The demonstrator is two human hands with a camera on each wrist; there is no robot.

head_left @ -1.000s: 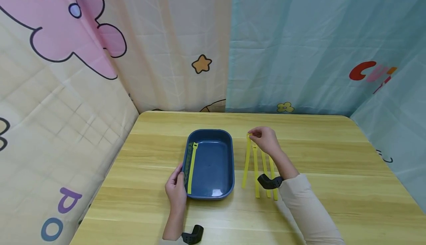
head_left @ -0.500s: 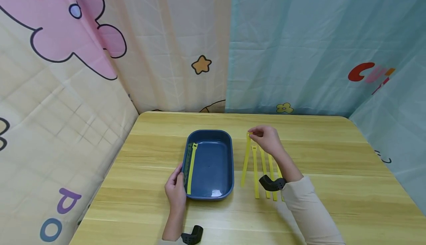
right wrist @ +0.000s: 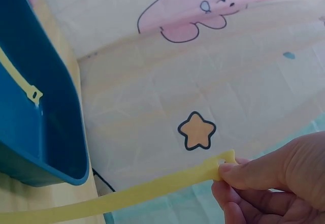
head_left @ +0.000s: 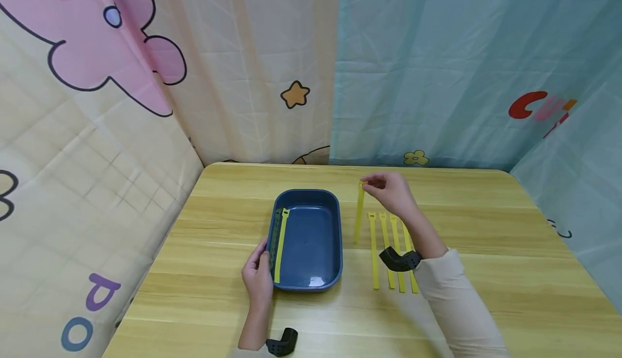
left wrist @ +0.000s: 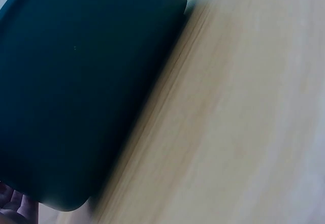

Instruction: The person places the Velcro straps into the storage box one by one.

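My right hand (head_left: pixel 392 191) pinches a yellow hook-and-loop cable tie (head_left: pixel 359 215) by its slotted head, thumb against fingertips. The rest of that tie (right wrist: pixel 132 193) hangs down between the tray and the row of ties. A dark blue plastic tray (head_left: pixel 316 289) stands left of it on the table. My left hand (head_left: pixel 258 278) grips the tray's left wall, thumb near the rim. Along the tray's left inside lies another yellow tie (head_left: pixel 281 247), its reflection on the wall beside it. In the left wrist view the tray's outer side (left wrist: pixel 76 92) hides most of the hand.
Right of the tray several yellow ties (head_left: pixel 374 255) lie in a row on the wooden table (head_left: pixel 486 228), partly behind the right wrist and its black camera mount (head_left: pixel 399 259). Printed curtains (head_left: pixel 413 66) hang close behind the table's back edge.
My right hand has risen a little, lifting its tie; the tie's lower end has come up from beside the row. The left hand and tray stay where they were.
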